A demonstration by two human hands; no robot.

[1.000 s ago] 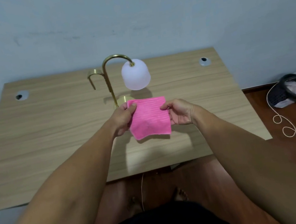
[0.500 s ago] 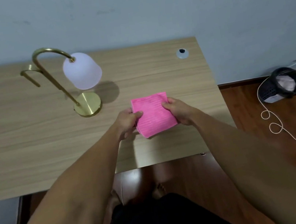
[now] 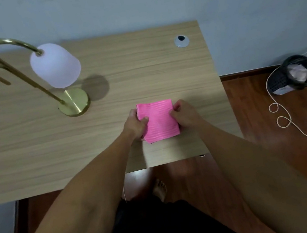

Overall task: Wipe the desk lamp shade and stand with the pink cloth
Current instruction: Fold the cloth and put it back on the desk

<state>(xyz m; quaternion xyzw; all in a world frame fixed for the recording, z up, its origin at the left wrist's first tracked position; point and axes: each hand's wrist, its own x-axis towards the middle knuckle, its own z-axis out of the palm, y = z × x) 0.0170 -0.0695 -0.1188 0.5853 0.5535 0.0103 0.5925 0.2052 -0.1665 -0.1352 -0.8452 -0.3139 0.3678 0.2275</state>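
Both hands have the folded pink cloth [image 3: 158, 121] pinched over the near right part of the desk [image 3: 33, 146]: left hand [image 3: 136, 124] closed on its left edge, right hand [image 3: 185, 114] closed on its right edge. The lamp's frosted white shade [image 3: 55, 66] and brass stand [image 3: 23, 76] sit far left, well apart from the cloth. No readable writing or logos on anything, fwiw.

- Both hands, left hand [image 3: 135, 124] and right hand [image 3: 185, 114], are carrying the pink cloth [image 3: 158, 121] rightward, away from the lamp [image 3: 55, 65].
- The cloth is sinking lower toward the surface [image 3: 142, 74] near its right edge.
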